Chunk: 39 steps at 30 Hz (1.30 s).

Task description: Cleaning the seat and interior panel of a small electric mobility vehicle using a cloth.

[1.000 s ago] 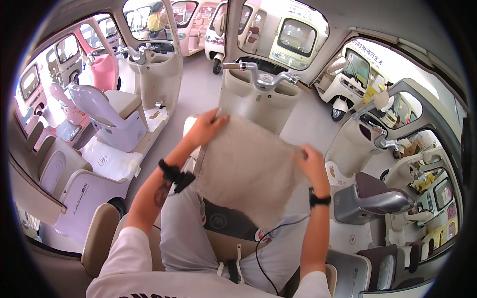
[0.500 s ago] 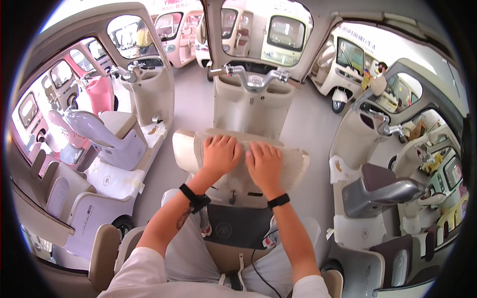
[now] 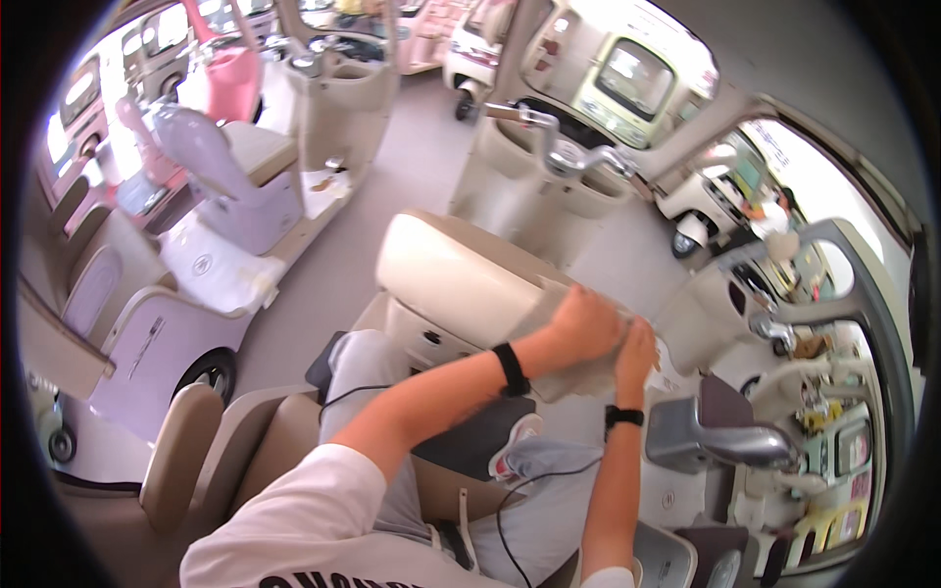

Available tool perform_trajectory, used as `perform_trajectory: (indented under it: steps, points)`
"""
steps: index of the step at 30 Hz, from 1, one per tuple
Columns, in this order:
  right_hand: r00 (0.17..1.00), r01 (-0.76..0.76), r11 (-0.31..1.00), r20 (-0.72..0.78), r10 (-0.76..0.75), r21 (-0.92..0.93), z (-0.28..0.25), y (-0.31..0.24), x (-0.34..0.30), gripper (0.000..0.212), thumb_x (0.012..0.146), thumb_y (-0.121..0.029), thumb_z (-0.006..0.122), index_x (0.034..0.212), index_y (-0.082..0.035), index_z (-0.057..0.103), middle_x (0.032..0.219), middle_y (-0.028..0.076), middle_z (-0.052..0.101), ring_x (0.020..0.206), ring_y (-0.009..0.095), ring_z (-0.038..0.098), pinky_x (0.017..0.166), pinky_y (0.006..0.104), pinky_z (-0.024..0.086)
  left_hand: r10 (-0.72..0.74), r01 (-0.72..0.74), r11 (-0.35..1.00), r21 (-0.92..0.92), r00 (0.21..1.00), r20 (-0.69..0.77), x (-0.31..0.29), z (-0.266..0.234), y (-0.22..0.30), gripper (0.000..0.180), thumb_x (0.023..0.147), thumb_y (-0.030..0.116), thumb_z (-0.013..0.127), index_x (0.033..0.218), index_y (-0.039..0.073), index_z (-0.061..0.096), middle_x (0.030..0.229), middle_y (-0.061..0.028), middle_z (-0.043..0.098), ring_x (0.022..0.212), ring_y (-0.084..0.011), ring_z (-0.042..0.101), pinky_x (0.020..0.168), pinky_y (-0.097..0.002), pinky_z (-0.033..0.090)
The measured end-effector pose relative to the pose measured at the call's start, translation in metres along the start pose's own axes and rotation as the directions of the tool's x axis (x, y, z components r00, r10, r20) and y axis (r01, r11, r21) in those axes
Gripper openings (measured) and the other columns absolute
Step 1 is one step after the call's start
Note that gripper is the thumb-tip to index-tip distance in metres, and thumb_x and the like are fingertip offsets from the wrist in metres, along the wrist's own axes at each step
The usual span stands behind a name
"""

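In front of my knees stands the front seat, its cream padded backrest [image 3: 456, 269] facing me. A grey-beige cloth [image 3: 573, 377] drapes over the right end of this backrest. My left hand [image 3: 583, 325] reaches across to that end, with curled fingers gripping the cloth near its edge. Close beside it on the right, my right hand [image 3: 637, 351] pinches the cloth's outer edge. The hands nearly touch. Their fingertips are partly hidden and slightly blurred.
Past the seat is a handlebar [image 3: 569, 152] on a cream front panel. A lilac three-wheeler [image 3: 157, 343] stands to the left and a grey scooter seat [image 3: 720, 431] to the right. A black cable [image 3: 529, 480] crosses my lap. Another person [image 3: 774, 211] is far right.
Both hands have moved right along the backrest to its right end, from lying flat on the cloth to gripping it. The cloth has shifted right, baring the cream backrest. The view has turned.
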State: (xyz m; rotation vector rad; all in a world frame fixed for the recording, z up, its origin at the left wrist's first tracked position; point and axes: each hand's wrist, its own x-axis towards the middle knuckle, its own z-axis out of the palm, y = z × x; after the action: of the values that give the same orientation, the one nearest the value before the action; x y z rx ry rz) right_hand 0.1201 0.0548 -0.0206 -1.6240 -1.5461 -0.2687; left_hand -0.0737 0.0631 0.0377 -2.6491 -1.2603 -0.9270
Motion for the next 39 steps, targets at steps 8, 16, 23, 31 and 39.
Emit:
perform_trajectory:
  steps: [8,16,23,31,39]
  points:
    - [0.962,0.266,0.926,0.010,-0.273,-0.267,0.011,-0.119,-0.018,0.034,0.100,-0.025,0.046,0.112,-0.002,0.068,0.117,0.015,0.069,0.114,0.037,0.060,0.099,0.0491,0.043,-0.041,0.028,0.999,-0.046,0.947,-0.320,-0.052,-0.034,-0.077,0.039,0.089,0.037,0.051,0.072,0.005,0.066,0.076,-0.0112,0.066,0.077,-0.0277,0.063,0.074,-0.0424,0.046]
    - [0.921,0.388,0.870,0.109,-0.373,-0.305,0.086,-0.282,-0.023,0.023,0.091,-0.028,0.054,0.087,-0.007,0.062,0.090,0.009,0.067,0.091,0.030,0.063,0.081,0.0462,0.046,-0.179,0.127,0.962,-0.241,0.961,-0.210,-0.090,-0.085,-0.229,0.029,0.087,0.027,0.051,0.076,0.005,0.066,0.080,-0.0174,0.065,0.080,-0.0359,0.062,0.075,-0.0490,0.049]
    - [0.871,0.483,0.865,-0.031,-0.491,-0.135,0.110,-0.300,-0.022,0.021,0.086,-0.028,0.058,0.084,-0.007,0.060,0.084,0.009,0.064,0.086,0.029,0.062,0.078,0.0441,0.046,-0.334,0.281,0.872,-0.400,0.940,-0.068,-0.094,-0.099,-0.238,0.032,0.094,0.025,0.046,0.097,0.000,0.066,0.099,-0.0247,0.065,0.095,-0.0421,0.061,0.088,-0.0476,0.048]
    - [0.923,0.384,0.905,-0.062,-0.379,0.184,0.056,-0.221,-0.016,0.022,0.083,-0.029,0.062,0.081,-0.007,0.062,0.079,0.009,0.064,0.082,0.028,0.060,0.079,0.0428,0.045,-0.272,0.299,0.946,0.128,0.943,-0.191,-0.077,-0.090,-0.168,0.029,0.091,0.028,0.050,0.081,0.005,0.063,0.086,-0.0137,0.068,0.091,-0.0357,0.062,0.081,-0.0497,0.046]
    - [0.854,0.307,0.942,-0.476,-0.210,0.135,-0.004,-0.062,-0.012,0.017,0.083,-0.022,0.062,0.085,-0.006,0.067,0.090,0.011,0.068,0.091,0.032,0.062,0.088,0.0426,0.045,-0.112,0.121,0.950,0.289,0.993,-0.047,-0.003,-0.015,0.001,0.027,0.091,0.030,0.049,0.083,0.008,0.063,0.082,-0.0135,0.069,0.079,-0.0377,0.065,0.073,-0.0525,0.047]
